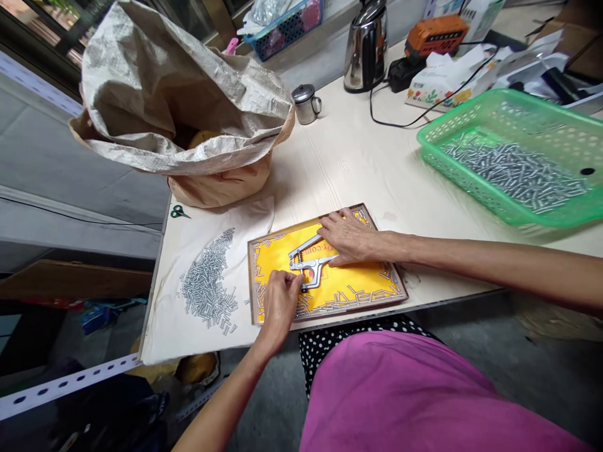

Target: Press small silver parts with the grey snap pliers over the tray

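Note:
On a tray (251, 276) lined with yellow lies a silver pair of C-jaw hand pliers (315, 266), its handles spread and a small spring between them. My right hand (351, 238) is closed over the handle ends. At the jaw, my left hand (281, 296) pinches with thumb and forefinger; what sits between the fingertips is too small and hidden to name. Small metal pins (351, 298) lie scattered along the tray's edges. Left of the tray, a heap of similar pins (207, 282) rests on a white cloth (164, 320).
A large woven sack (221, 182) stands open behind the cloth, near green-handled scissors (179, 212). At right is a green basket (471, 182) of metal pins. Behind stand a steel mug (306, 105), a kettle (365, 50), an orange battery (436, 36) and a trailing black cable (400, 125).

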{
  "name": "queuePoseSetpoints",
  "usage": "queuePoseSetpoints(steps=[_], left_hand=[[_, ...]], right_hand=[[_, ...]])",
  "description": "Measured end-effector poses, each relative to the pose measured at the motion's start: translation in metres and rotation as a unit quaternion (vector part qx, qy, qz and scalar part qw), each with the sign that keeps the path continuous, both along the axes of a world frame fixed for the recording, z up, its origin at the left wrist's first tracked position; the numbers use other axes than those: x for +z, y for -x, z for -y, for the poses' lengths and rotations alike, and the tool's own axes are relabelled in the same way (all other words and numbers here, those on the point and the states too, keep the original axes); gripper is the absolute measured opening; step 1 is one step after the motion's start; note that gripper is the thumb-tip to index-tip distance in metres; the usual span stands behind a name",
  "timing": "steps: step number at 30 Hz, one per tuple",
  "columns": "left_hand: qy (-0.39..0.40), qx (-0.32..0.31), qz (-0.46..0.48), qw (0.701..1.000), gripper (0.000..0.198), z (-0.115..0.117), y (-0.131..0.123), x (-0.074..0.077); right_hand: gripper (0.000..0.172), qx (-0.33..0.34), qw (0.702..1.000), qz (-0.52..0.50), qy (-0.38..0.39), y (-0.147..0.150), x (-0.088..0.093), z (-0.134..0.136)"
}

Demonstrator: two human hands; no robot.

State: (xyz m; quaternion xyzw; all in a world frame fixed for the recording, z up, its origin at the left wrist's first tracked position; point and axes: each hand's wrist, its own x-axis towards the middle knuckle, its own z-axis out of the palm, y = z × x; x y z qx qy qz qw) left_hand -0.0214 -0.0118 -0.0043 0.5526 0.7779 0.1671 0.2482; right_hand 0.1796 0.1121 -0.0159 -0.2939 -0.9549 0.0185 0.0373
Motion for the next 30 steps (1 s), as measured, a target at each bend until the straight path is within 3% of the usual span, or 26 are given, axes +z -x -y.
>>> queuePoseSetpoints(steps=[2,4,6,8,12,17,22,24,28,30], left_hand=[[-0.087,-0.094,-0.091,0.988,0.026,-0.004,-0.006,0.003],[-0.129,-0.189,-0.122,0.966,0.05,-0.015,-0.013,0.003],[-0.131,-0.257,-0.128,0.949,0.068,-0.029,-0.02,0.001],[-0.102,-0.286,-0.133,0.944,0.071,-0.041,-0.024,-0.003],[-0.048,-0.288,-0.175,0.94,0.059,-0.05,-0.028,-0.006],[-0.041,-0.258,-0.209,0.942,0.032,-0.048,-0.029,0.002],[0.002,-0.246,-0.209,0.947,0.008,-0.053,-0.029,0.001],[-0.006,-0.243,-0.205,0.948,0.014,-0.058,-0.025,-0.002],[-0.029,-0.252,-0.131,0.958,0.048,-0.073,-0.004,-0.005],[-0.022,-0.236,-0.072,0.969,0.041,-0.081,0.009,-0.004]], right_hand=[[0.051,0.003,1.0,-0.012,-0.004,0.0,0.004,0.005],[0.046,0.006,1.0,-0.029,-0.007,0.002,0.008,0.011],[0.043,0.004,0.999,-0.043,-0.006,0.003,0.012,0.015],[0.044,0.002,0.999,-0.042,0.006,0.003,0.015,0.018],[0.046,0.0,1.0,-0.011,0.028,0.001,0.012,0.019],[0.014,0.016,1.0,-0.005,-0.023,0.004,-0.001,0.02],[0.019,0.056,0.998,-0.011,-0.005,0.009,-0.014,0.016],[0.017,0.04,0.999,-0.018,0.002,0.008,-0.017,0.014],[0.025,0.019,0.995,-0.088,-0.05,0.004,-0.024,0.018],[0.023,0.049,0.992,-0.087,-0.071,0.004,-0.028,0.024]])
